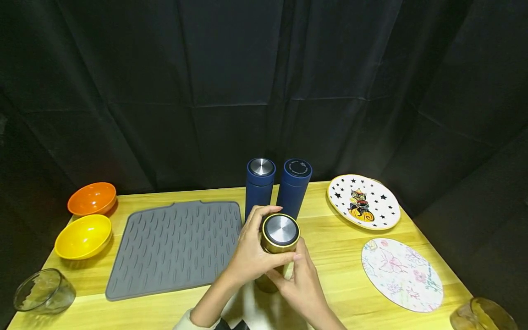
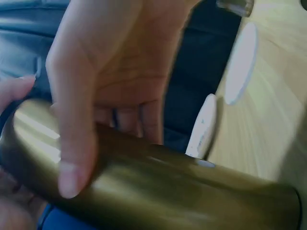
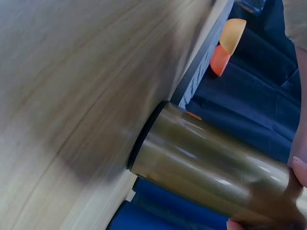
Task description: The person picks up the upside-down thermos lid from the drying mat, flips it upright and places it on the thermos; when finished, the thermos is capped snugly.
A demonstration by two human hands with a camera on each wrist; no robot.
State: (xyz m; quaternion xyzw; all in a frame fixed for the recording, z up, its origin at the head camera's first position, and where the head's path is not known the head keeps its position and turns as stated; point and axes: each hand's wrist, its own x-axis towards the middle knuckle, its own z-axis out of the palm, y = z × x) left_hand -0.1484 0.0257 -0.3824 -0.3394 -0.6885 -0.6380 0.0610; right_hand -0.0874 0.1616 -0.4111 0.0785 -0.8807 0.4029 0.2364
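Observation:
A gold flask (image 1: 279,239) with a steel-topped lid stands upright near the front middle of the wooden table (image 1: 338,238). My left hand (image 1: 252,250) grips its upper body just under the lid. My right hand (image 1: 298,275) holds the lower body from the right. In the left wrist view my left hand (image 2: 103,143) wraps the gold flask (image 2: 192,189), thumb lying across it. The right wrist view shows the gold flask (image 3: 206,160) with its base at the table top (image 3: 72,96), and a fingertip of my right hand (image 3: 300,170) on it.
Two blue flasks (image 1: 260,185) (image 1: 294,189) stand just behind. A grey ribbed mat (image 1: 173,247) lies to the left, with an orange bowl (image 1: 92,198), a yellow bowl (image 1: 84,236) and a glass bowl (image 1: 43,291) beyond. Right: star plate (image 1: 364,201), flowered plate (image 1: 402,274), amber glass (image 1: 482,314).

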